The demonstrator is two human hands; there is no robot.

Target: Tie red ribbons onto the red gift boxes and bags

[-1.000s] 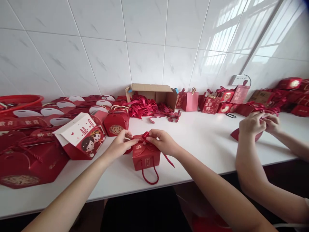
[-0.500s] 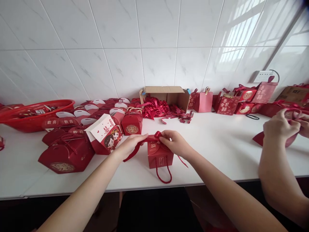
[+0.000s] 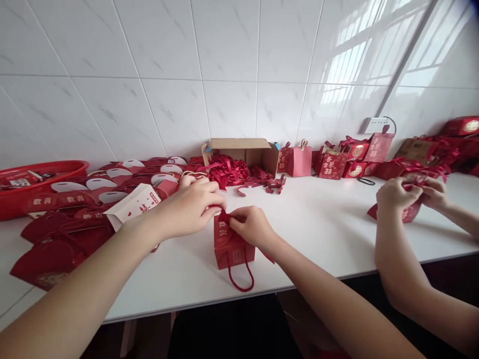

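A small red gift box [image 3: 235, 256] stands in front of me, its rope handle [image 3: 241, 289] drooping over the side facing me. On top of it is a red ribbon [image 3: 223, 216] with a loop. My left hand [image 3: 192, 205] is closed, pinching the ribbon just left of the box's top. Fingers of my right hand [image 3: 252, 224] pinch the same ribbon from the right, close against the box. A ribbon tail [image 3: 268, 258] shows below my right wrist. My fingertips partly hide the knot area.
Red gift boxes [image 3: 80, 212] crowd the left, beside a red basin [image 3: 45, 169]. A cardboard box [image 3: 239, 143] of loose ribbons [image 3: 230, 169] stands by the wall. Finished-looking bags [image 3: 302, 160] line the back right. A co-worker's hands [image 3: 398, 194] hold another red box.
My left hand has turned over and drawn in toward the ribbon, bending it round near the knot. My right hand still pinches. The whole view has shifted to the right.
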